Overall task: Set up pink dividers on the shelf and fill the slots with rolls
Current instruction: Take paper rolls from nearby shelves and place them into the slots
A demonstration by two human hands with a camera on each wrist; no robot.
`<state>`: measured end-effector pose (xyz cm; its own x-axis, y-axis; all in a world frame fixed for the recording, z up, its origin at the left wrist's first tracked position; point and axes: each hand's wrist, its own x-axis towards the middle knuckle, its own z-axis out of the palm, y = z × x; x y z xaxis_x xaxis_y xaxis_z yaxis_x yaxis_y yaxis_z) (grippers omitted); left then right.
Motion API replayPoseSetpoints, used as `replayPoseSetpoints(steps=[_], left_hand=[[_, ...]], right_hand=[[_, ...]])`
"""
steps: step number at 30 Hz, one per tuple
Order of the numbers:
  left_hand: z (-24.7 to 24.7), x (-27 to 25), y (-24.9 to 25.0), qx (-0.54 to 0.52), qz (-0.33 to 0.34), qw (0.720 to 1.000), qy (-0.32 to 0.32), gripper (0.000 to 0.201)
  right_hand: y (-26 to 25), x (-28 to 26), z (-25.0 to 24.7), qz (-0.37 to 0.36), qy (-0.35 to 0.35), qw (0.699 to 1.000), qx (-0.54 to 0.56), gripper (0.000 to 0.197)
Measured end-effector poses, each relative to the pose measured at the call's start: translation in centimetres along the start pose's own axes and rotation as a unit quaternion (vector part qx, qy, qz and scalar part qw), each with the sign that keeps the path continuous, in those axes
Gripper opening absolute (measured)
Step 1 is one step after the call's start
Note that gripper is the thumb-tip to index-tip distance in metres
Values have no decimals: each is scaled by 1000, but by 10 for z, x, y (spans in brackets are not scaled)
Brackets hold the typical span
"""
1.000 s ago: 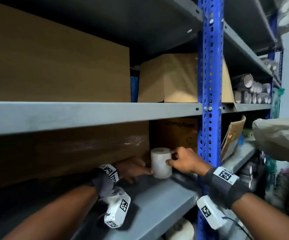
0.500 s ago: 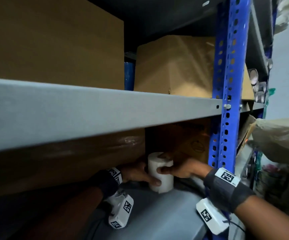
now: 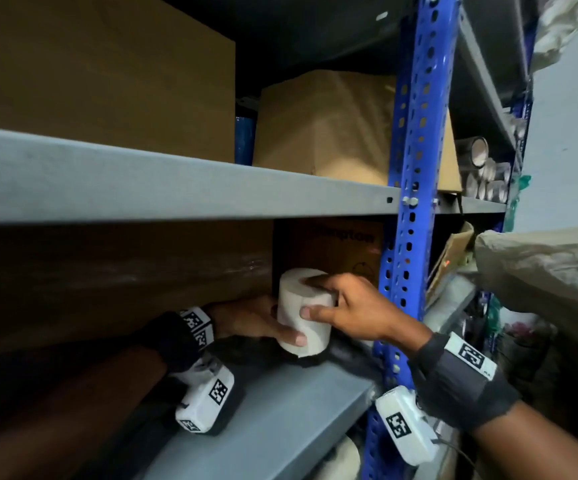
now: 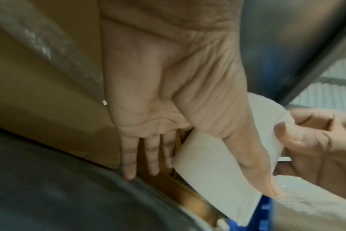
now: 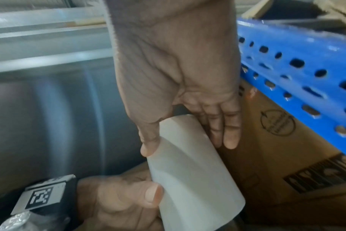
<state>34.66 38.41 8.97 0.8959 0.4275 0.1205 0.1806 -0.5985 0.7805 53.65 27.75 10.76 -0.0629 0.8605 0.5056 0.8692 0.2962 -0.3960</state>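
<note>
Grey shelf (image 3: 280,420) on a blue post (image 3: 415,140), boxes (image 3: 114,271) behind. A plain white roll (image 3: 303,311), slightly tilted, sits mid-shelf, gripped by the right hand (image 3: 353,306) and left hand (image 3: 253,320).

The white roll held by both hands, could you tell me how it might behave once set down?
The white roll looks like wound paper, so probably light. Tilted as it is now, it might tip and roll. Its smooth wrap could slip.

Grey metal shelf (image 3: 280,410): taped cardboard box (image 3: 118,271) left of left hand (image 3: 249,320); printed carton (image 3: 343,251) behind right hand (image 3: 353,306).
</note>
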Motion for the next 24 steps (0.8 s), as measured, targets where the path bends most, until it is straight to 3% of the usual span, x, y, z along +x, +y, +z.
replayPoseSetpoints(steps=[3, 9, 12, 19, 24], left_hand=[[15, -24, 29, 30, 19, 999, 33, 78], [61, -64, 69, -23, 46, 996, 73, 57], [91, -97, 87, -30, 52, 993, 105, 62], [170, -179, 126, -95, 61, 964, 239, 55], [210, -238, 139, -108, 51, 947, 298, 65]], right_hand=[[-21, -25, -21, -36, 15, 999, 23, 35], [-54, -84, -50, -74, 5, 993, 96, 55], [-66, -119, -56, -73, 15, 988, 135, 59], [-113, -183, -70, -117, -28, 958, 261, 39], [-147, -216, -69, -141, -84, 944, 285, 59]])
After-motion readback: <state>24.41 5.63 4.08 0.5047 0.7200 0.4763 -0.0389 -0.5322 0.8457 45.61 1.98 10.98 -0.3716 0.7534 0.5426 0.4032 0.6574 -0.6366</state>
